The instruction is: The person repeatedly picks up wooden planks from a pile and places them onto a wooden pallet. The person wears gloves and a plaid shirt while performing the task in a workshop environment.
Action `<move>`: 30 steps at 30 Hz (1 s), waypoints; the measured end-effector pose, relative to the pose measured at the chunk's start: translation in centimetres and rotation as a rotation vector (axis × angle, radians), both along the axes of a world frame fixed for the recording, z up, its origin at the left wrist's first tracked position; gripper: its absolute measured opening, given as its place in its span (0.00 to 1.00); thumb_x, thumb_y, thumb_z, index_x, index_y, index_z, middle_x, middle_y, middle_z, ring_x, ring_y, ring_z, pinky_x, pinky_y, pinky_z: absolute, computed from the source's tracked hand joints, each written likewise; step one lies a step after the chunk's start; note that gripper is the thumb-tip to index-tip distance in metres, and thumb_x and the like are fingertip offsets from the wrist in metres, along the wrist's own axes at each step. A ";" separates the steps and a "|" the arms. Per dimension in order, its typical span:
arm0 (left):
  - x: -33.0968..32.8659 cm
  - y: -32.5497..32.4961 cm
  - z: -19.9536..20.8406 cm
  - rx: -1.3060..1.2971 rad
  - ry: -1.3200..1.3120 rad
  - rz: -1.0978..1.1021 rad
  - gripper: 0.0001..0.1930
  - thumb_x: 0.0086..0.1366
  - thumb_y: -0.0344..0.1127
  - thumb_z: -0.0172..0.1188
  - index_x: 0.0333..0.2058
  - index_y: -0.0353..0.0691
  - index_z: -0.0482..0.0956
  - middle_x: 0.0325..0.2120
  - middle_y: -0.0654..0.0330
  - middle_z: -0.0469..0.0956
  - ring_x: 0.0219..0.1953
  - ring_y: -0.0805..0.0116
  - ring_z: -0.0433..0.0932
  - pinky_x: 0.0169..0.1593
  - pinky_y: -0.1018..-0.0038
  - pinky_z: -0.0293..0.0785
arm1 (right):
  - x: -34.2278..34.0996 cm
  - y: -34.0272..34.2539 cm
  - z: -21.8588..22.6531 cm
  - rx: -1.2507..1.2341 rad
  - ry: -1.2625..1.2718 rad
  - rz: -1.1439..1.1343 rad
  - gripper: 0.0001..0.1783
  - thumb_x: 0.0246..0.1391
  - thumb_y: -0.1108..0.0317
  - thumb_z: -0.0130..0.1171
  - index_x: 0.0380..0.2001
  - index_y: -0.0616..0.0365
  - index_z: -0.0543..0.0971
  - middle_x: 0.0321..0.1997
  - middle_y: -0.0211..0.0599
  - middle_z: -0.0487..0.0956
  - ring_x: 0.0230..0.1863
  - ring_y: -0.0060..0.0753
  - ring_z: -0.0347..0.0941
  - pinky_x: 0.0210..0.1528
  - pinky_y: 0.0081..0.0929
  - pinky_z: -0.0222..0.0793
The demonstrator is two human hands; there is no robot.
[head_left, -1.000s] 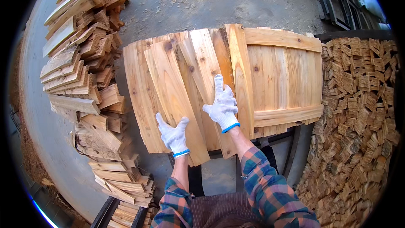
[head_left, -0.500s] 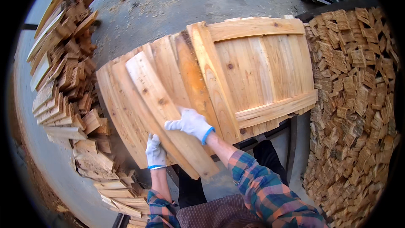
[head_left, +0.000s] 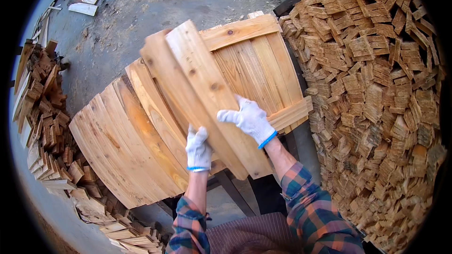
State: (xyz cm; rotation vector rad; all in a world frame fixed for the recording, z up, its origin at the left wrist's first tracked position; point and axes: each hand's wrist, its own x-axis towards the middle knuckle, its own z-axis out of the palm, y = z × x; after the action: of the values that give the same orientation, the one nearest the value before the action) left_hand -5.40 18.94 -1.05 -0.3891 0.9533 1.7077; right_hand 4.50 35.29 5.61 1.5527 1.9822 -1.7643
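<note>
Two long, pale wooden boards lie side by side at a slant between my gloved hands. My left hand, in a white knit glove, is closed on the outer edge of the left board. From the other side, my right hand, gloved the same way, grips the right board, its thumb lying over the top. The pair sits over a wide layer of planks, across its right half. A loose plank rests slanted on that layer, left of the pair.
Two cross planks lie on the layer's right end. A tall stack of rough wood pieces rises close on the right. On the left stands a pile of split boards. Scraps lie on the concrete floor beyond.
Both hands have carried the two boards rightward over the planks, and the view has turned to the right. The loose plank now lies left of the pair instead of right.
</note>
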 end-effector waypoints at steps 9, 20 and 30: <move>2.5 7.1 -1.8 -0.464 0.301 -0.064 0.21 0.58 0.24 0.62 0.51 0.32 0.72 0.40 0.56 0.80 0.38 0.65 0.80 0.47 0.71 0.79 | 11.1 15.8 -9.4 0.132 -0.083 -0.023 0.38 0.45 0.49 0.74 0.51 0.70 0.77 0.42 0.44 0.84 0.42 0.32 0.80 0.47 0.28 0.75; 6.3 9.2 -0.4 -0.789 1.583 -0.342 0.50 0.55 0.51 0.73 0.68 0.35 0.56 0.65 0.40 0.63 0.62 0.47 0.69 0.62 0.63 0.69 | 12.8 17.9 -7.8 -0.307 0.280 -0.203 0.33 0.50 0.58 0.73 0.54 0.67 0.75 0.46 0.38 0.82 0.44 0.27 0.79 0.48 0.24 0.75; 9.1 16.8 -1.9 -1.019 1.444 -0.420 0.59 0.42 0.45 0.77 0.68 0.31 0.50 0.61 0.35 0.60 0.60 0.40 0.67 0.62 0.60 0.68 | 8.6 13.4 -10.2 -0.117 0.022 -0.109 0.42 0.48 0.51 0.72 0.62 0.62 0.71 0.53 0.47 0.81 0.52 0.36 0.78 0.54 0.30 0.71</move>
State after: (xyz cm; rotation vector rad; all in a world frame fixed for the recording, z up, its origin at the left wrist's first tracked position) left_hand 3.73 35.72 -2.93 0.5279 2.7007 0.7759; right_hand 13.08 48.67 -4.56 1.6389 1.7993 -1.9079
